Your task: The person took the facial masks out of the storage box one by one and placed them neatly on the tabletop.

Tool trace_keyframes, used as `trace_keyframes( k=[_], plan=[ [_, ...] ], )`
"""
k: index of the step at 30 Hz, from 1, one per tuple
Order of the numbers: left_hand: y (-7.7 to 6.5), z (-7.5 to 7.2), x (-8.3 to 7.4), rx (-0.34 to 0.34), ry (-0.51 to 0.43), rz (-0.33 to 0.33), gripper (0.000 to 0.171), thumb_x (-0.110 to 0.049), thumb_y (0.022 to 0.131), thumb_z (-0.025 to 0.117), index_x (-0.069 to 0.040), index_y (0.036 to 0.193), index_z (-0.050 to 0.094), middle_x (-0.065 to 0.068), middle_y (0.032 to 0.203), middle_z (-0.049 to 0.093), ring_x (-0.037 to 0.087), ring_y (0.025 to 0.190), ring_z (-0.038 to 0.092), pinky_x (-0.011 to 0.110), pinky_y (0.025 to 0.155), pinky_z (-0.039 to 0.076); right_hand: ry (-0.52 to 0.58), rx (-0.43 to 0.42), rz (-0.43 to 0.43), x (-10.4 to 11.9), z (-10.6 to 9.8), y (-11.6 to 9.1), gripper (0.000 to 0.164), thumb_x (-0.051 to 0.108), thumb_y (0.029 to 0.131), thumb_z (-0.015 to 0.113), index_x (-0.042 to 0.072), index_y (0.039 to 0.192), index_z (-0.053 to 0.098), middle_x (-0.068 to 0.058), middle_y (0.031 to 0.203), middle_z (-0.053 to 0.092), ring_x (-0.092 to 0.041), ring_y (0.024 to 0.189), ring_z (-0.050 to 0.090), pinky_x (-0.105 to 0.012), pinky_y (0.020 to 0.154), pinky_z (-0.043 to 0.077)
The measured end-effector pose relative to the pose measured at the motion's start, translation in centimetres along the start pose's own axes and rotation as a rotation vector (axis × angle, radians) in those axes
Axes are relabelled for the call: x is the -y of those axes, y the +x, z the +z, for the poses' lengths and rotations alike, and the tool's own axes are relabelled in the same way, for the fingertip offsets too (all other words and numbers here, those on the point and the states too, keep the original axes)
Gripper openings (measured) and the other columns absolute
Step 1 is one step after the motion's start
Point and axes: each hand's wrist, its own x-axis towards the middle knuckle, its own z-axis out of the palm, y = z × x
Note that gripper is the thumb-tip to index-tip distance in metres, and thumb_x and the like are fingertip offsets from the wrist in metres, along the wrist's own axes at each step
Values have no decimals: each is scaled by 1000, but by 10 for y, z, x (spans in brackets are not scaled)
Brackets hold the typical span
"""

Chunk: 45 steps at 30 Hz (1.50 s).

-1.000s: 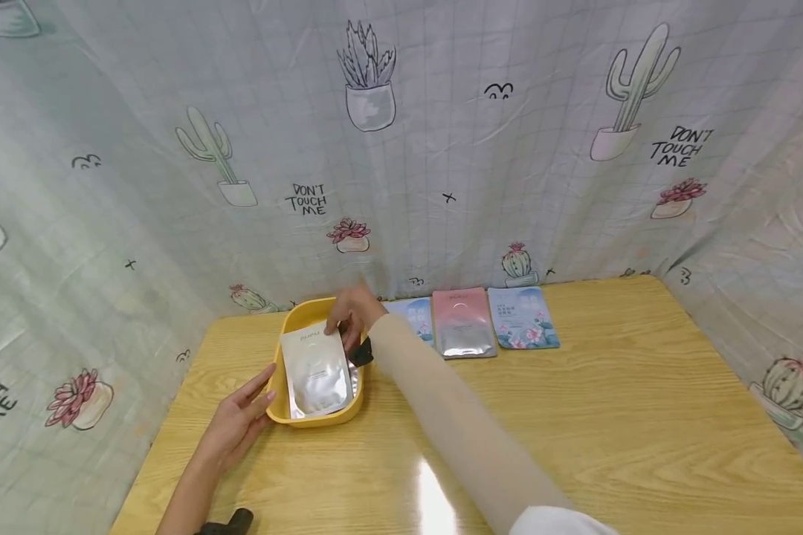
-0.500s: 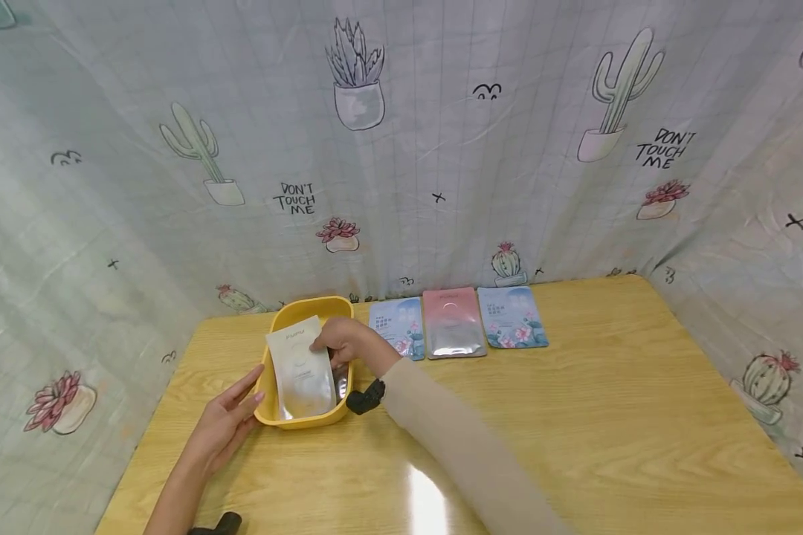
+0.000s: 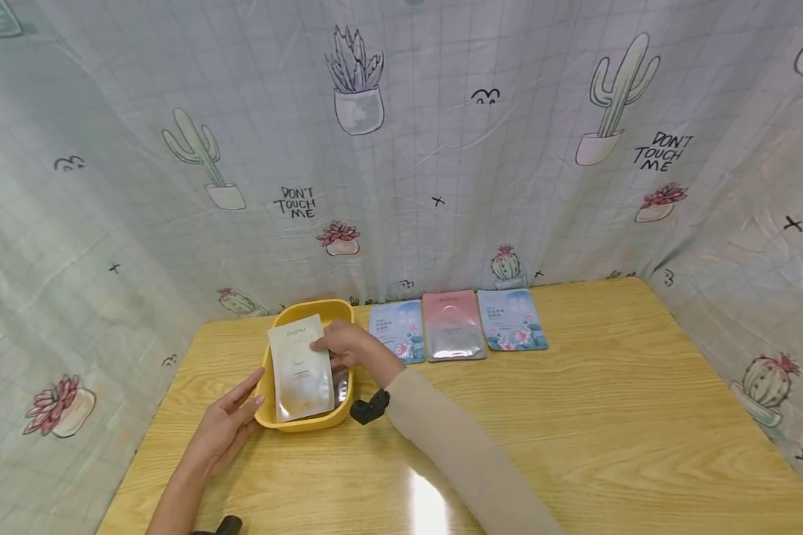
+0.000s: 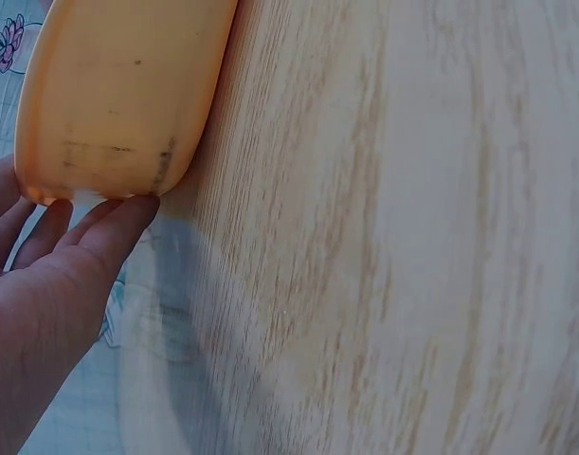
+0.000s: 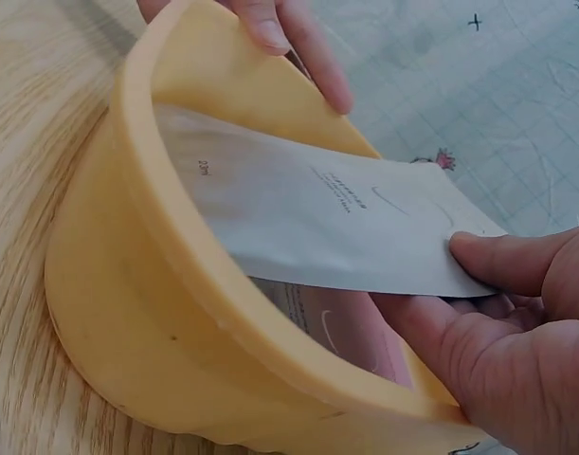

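My right hand [image 3: 348, 345] pinches a cream-and-silver sheet mask packet [image 3: 301, 375] by its upper right edge, thumb on top. The packet lies tilted, its lower end inside a yellow plastic bin [image 3: 343, 420]. In the right wrist view, a pinkish packet [image 5: 351, 327] shows beneath it inside the bin. My left hand [image 3: 221, 435] touches the bin's left side with extended fingers, the thumb at the rim. From the left wrist view, those fingertips [image 4: 142, 209] rest against the bin's outer wall.
Beside the bin, along the back of the wooden table [image 3: 575, 423], lie a blue floral packet [image 3: 396, 331], a pink-and-silver packet [image 3: 453, 325] and another blue packet [image 3: 512, 319]. A cactus-print curtain [image 3: 435, 148] hangs behind the table.
The right hand has come down from over the bin's back edge and tilted the cream packet up a little, holding its edge. The left hand stays at the bin's side.
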Motion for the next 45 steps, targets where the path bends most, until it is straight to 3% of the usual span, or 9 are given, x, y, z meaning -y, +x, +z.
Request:
trace_keyframes(
  k=[9,16,24,27,31,35,39,42,45],
  plan=[
    [-1,2,-3,9,43,2,69,-18,106,57,-12,164,20,14,171,-5,3,102,59,19,80,54,30,-29,-27,-2,-5,-5,22,1,103,56,-8,120,66,-17,99,74,-27,92,74,-37,80,61],
    [-1,-2,-1,31,38,28,69,-14,107,54,-9,164,16,16,170,-9,-2,120,57,25,96,53,61,-43,-81,-2,-8,-10,21,3,104,57,-7,119,67,-14,95,74,-21,83,73,-34,74,62],
    [-3,-2,0,11,58,42,69,-15,107,55,-8,164,16,16,170,-6,-3,118,56,21,89,54,129,-39,-125,0,-16,-24,20,5,105,55,-7,118,65,-9,87,70,-13,76,68,-23,65,58],
    [-2,0,0,-3,53,29,69,-15,107,56,-9,164,17,14,170,-4,-3,117,57,19,89,53,143,-5,-142,2,-20,-32,23,5,106,53,-8,122,63,-7,82,66,-9,64,57,-19,56,47],
    [-1,2,0,-14,51,13,70,-16,106,57,-11,164,19,12,171,-3,-5,116,56,19,89,53,159,44,-169,6,-27,-44,28,5,107,51,-9,129,59,-6,80,62,-10,55,37,-22,50,30],
    [0,1,2,-6,46,23,69,-16,106,57,-11,164,19,12,171,-3,-5,119,55,21,93,52,171,47,-180,10,-35,-56,30,3,106,51,-10,132,57,-5,86,65,-10,60,39,-23,59,41],
    [2,2,4,10,25,33,69,-14,106,57,-10,164,19,13,171,-2,-3,122,55,22,96,52,187,22,-162,9,-47,-67,31,2,106,51,-11,133,55,-13,101,70,-11,77,62,-28,75,56],
    [3,0,4,21,8,34,69,-13,106,56,-9,164,19,13,171,-3,-2,124,54,24,98,51,180,-2,-153,5,-57,-74,33,2,106,51,-11,136,54,-23,117,70,-21,96,71,-35,83,60],
    [2,-2,3,24,-1,29,69,-13,106,56,-9,164,18,13,171,-4,-1,124,54,24,99,51,181,-20,-159,1,-68,-82,34,2,106,51,-12,137,53,-29,127,65,-29,109,69,-39,87,59]
  ],
)
